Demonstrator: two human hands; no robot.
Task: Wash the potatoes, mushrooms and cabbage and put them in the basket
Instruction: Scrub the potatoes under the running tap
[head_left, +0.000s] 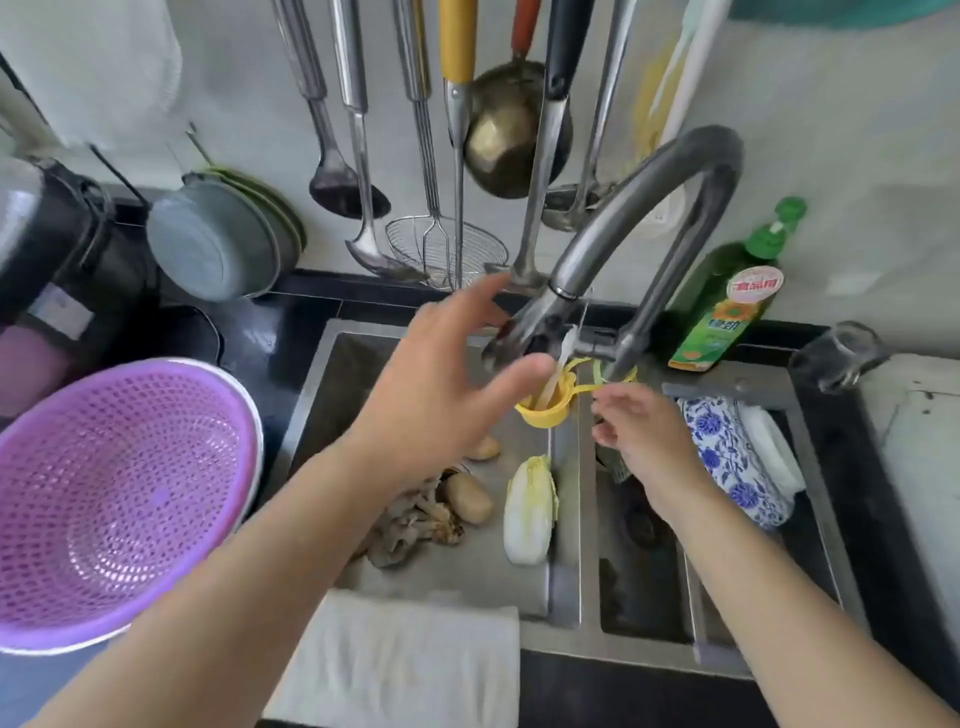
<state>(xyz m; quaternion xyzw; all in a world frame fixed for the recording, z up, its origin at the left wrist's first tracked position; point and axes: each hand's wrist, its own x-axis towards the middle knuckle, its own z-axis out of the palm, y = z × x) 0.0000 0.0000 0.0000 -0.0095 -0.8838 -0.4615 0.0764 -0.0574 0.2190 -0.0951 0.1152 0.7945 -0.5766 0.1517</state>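
Observation:
In the left sink basin (332, 395) lie a pale cabbage (530, 512), two potatoes (468, 497) (484, 448) and a clump of brown mushrooms (415, 525). The purple basket (109, 499) stands empty on the counter to the left. My left hand (447, 379) is spread open in the air just left of the faucet spout (535, 322), fingers straight, holding nothing. My right hand (636, 431) hovers by the sink divider under the faucet, fingers loosely curled; nothing is clearly held. A thin stream of water runs from the spout onto a yellow holder (545, 410).
Ladles and a wire skimmer (447, 249) hang on the wall behind the sink. A green detergent bottle (727, 301) and a glass (841, 358) stand at the right. The right basin holds a blue-patterned dish (727, 457). A white cloth (400, 660) lies on the front edge.

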